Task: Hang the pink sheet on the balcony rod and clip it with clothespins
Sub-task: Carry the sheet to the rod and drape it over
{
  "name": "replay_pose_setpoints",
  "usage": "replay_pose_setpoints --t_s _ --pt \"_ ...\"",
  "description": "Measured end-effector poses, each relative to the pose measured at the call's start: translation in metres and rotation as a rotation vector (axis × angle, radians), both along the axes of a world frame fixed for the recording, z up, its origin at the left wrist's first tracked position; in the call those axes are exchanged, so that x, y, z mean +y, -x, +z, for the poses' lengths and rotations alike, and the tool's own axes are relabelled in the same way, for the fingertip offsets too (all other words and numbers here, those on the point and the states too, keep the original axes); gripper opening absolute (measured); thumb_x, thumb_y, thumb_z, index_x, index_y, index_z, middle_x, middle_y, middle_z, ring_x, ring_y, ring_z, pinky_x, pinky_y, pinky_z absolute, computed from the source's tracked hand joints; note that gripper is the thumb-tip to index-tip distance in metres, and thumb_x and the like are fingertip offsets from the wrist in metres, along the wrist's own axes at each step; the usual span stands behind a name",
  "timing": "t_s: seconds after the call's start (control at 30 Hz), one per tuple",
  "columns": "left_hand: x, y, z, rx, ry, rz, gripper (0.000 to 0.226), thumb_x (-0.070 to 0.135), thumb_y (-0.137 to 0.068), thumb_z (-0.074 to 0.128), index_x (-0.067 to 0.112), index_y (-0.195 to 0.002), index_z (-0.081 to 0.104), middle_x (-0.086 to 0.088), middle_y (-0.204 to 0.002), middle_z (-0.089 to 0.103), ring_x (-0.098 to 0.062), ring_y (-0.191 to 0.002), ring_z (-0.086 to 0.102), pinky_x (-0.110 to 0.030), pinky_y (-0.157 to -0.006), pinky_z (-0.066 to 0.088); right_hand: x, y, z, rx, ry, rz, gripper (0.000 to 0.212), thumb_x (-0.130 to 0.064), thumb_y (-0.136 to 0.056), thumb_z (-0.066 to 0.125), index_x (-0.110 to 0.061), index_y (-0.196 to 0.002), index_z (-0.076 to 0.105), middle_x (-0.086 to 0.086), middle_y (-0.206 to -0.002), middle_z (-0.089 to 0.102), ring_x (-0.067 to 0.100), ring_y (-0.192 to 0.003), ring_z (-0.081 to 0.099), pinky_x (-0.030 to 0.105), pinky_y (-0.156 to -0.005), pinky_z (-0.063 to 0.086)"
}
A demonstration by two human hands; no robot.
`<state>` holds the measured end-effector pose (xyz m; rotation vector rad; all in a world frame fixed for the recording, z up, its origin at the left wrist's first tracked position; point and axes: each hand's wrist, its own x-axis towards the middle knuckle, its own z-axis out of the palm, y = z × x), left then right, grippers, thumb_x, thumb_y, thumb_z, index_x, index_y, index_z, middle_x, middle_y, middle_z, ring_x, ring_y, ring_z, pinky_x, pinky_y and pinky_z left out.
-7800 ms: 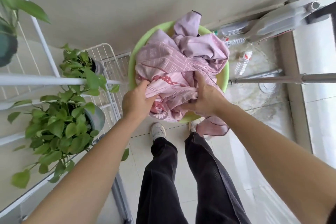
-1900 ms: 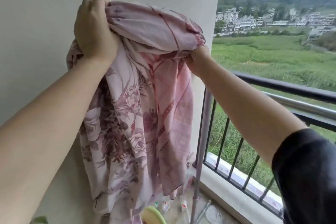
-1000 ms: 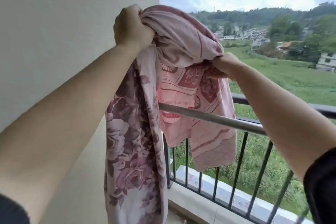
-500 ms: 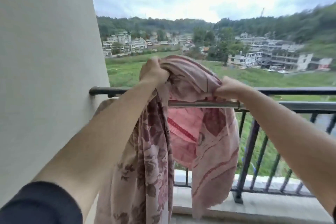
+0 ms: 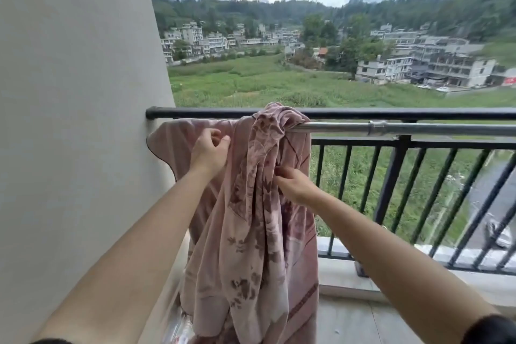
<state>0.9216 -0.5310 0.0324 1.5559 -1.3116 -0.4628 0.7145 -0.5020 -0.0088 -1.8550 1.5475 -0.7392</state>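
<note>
Pink sheet (image 5: 251,218) draped over silver rod (image 5: 391,128), bunched in thick wad at rod's left end near wall (image 5: 69,120), long folds hanging to floor. Left hand (image 5: 210,151) pinching cloth at upper left, just below rod. Right hand (image 5: 293,186) gripping fold mid-drape, lower and right. Step in hand, by judgement: spreading. Draw wad rightward along rod, keep even drop near and far side, flatten top edge. Risk: weight sliding off over black railing (image 5: 363,113). No clothespins visible.

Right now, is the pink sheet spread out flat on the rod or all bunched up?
Mostly bunched. The pink sheet hangs over the silver rod in thick folds, only its left part spread.
</note>
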Motion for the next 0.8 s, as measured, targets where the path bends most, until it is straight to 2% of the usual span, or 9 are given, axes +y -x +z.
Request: replay_pose_setpoints --t_s 0.07,0.13,0.27,0.33,0.5,0.57,0.63,0.7,0.8 --pt "0.013 -0.013 -0.029 -0.025 -0.105 0.060 0.055 0.041 -0.092 0.058 0.011 -0.136 0.047 -0.008 -0.131 0.055 -0.026 -0.122 0.053 -0.039 -0.106 0.041 0.002 -0.012 -0.013 -0.152 -0.048 0.057 0.033 -0.024 -0.094 0.049 -0.014 -0.125 0.057 -0.002 -0.096 0.067 0.010 -0.081 0.062 0.023 -0.067 0.051" --pt "0.023 -0.016 -0.053 0.148 -0.215 -0.013 0.068 0.046 -0.092 0.058 0.009 -0.145 0.037 -0.006 -0.140 0.051 -0.022 -0.126 0.050 -0.036 -0.109 0.038 0.003 -0.020 -0.022 -0.276 -0.087 0.077 0.031 -0.029 -0.095 0.052 -0.014 -0.123 0.056 -0.008 -0.088 0.063 0.001 -0.068 0.056 0.013 -0.054 0.042" --pt "0.037 -0.002 -0.077 0.183 -0.319 -0.175 0.056 0.060 -0.086 0.059 0.010 -0.110 0.067 -0.006 -0.103 0.073 -0.020 -0.093 0.069 -0.034 -0.086 0.053 -0.010 -0.006 -0.037 -0.025 0.071 0.074 0.024 -0.032 -0.099 0.049 -0.013 -0.096 0.063 -0.002 -0.081 0.065 0.015 -0.069 0.058 0.032 -0.061 0.049" --pt "0.040 0.007 -0.074 0.169 -0.239 -0.201 0.045 0.051 -0.090 0.060 0.007 -0.094 0.073 -0.011 -0.094 0.075 -0.021 -0.087 0.070 -0.036 -0.084 0.055 -0.018 0.012 -0.042 -0.019 0.173 0.032 0.024 -0.021 -0.100 0.046 -0.010 -0.086 0.062 0.006 -0.079 0.066 0.022 -0.066 0.060 0.040 -0.060 0.053" --pt "0.026 -0.001 -0.022 0.463 0.091 -0.102 0.039 0.059 -0.085 0.059 0.024 -0.090 0.075 -0.002 -0.093 0.070 -0.017 -0.087 0.062 -0.040 -0.087 0.051 -0.028 0.066 -0.034 -0.190 0.446 -0.187 0.036 -0.024 -0.106 0.036 -0.018 -0.071 0.045 0.001 -0.062 0.051 0.014 -0.052 0.043 0.027 -0.049 0.037" --pt "0.023 0.000 0.000 0.533 0.184 -0.090 0.033 0.046 -0.095 0.056 0.022 -0.080 0.073 0.008 -0.081 0.069 -0.010 -0.082 0.062 -0.033 -0.085 0.051 -0.025 0.076 -0.023 -0.313 0.489 -0.283 0.038 -0.023 -0.105 0.033 -0.018 -0.069 0.043 0.001 -0.062 0.047 0.015 -0.054 0.039 0.027 -0.049 0.033" --pt "0.028 0.008 0.021 0.532 0.217 -0.058 0.036 0.036 -0.098 0.055 0.020 -0.067 0.061 0.014 -0.064 0.064 -0.005 -0.069 0.061 -0.029 -0.078 0.052 -0.021 0.080 -0.015 -0.482 0.433 -0.352 0.039 -0.024 -0.106 0.033 -0.016 -0.070 0.046 0.002 -0.068 0.052 0.016 -0.061 0.047 0.030 -0.054 0.040" --pt "0.032 0.013 0.033 0.525 0.127 -0.132 0.043 0.042 -0.096 0.057 0.017 -0.063 0.067 0.004 -0.074 0.071 -0.019 -0.084 0.070 -0.038 -0.087 0.054 -0.017 0.082 -0.005 -0.694 0.231 -0.350 0.042 -0.038 -0.104 0.035 -0.015 -0.079 0.058 0.008 -0.080 0.066 0.027 -0.080 0.066 0.041 -0.071 0.056" --pt "0.050 0.021 0.044 0.553 -0.134 -0.403 0.050 0.052 -0.097 0.046 0.023 -0.077 0.080 -0.006 -0.091 0.076 -0.022 -0.094 0.072 -0.034 -0.078 0.058 -0.002 0.093 0.008 -1.037 -0.272 -0.063 0.070 -0.070 -0.096 0.028 -0.017 -0.114 0.070 0.015 -0.109 0.074 0.034 -0.107 0.069 0.048 -0.093 0.055"
